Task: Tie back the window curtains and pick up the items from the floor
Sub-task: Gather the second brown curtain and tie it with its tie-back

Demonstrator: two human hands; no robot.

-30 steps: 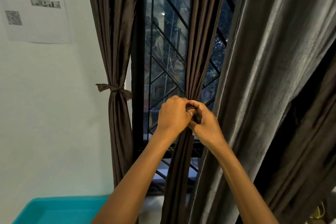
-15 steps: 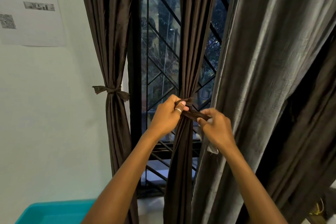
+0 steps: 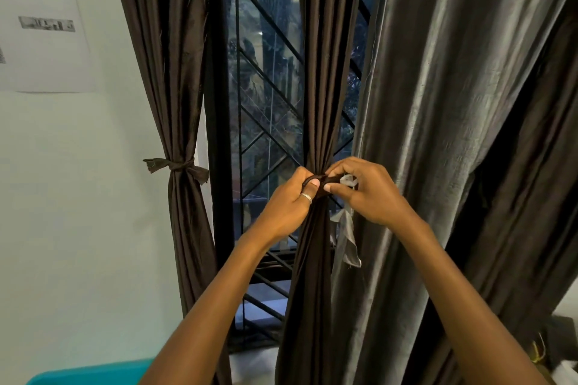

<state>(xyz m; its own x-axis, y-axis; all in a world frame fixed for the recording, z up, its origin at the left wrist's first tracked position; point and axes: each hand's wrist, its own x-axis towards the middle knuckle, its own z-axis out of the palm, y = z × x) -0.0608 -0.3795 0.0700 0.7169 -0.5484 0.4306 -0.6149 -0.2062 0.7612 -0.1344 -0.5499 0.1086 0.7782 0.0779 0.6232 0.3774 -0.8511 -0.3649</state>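
- Middle curtain (image 3: 325,72) — dark brown, gathered into one narrow bundle. Its long axis runs straight up and down in front of the window grille (image 3: 266,103).
- Tie strip (image 3: 327,180) — dark, short, lying left to right across the near face of the bundle, so crosswise to the curtain's axis. Whether a knot is already formed under your fingers cannot be told.
- Left hand (image 3: 289,203) — on the left flank of the bundle, thumb and fingers pinching the left end of the strip.
- Right hand (image 3: 369,194) — on the right flank, pinching the right end. Your two hands are drawn together, thumbs almost touching, and neither is nearer the strip than the other.
- Judged next move — the ends look set to be drawn apart, left and right, along the strip's own line. A pull up or down the bundle would probably slide the wrap instead of cinching it.
- Left curtain (image 3: 175,72) — at the far left, already bound at mid-height by a knotted band (image 3: 176,166).
- Grey curtain (image 3: 453,134) — hangs loose just right of your right hand. A grey tab (image 3: 347,244) dangles between it and the bundle and might get caught in the tie.
- Teal bin (image 3: 87,372) — one edge shows at the near left. No floor items can be made out.
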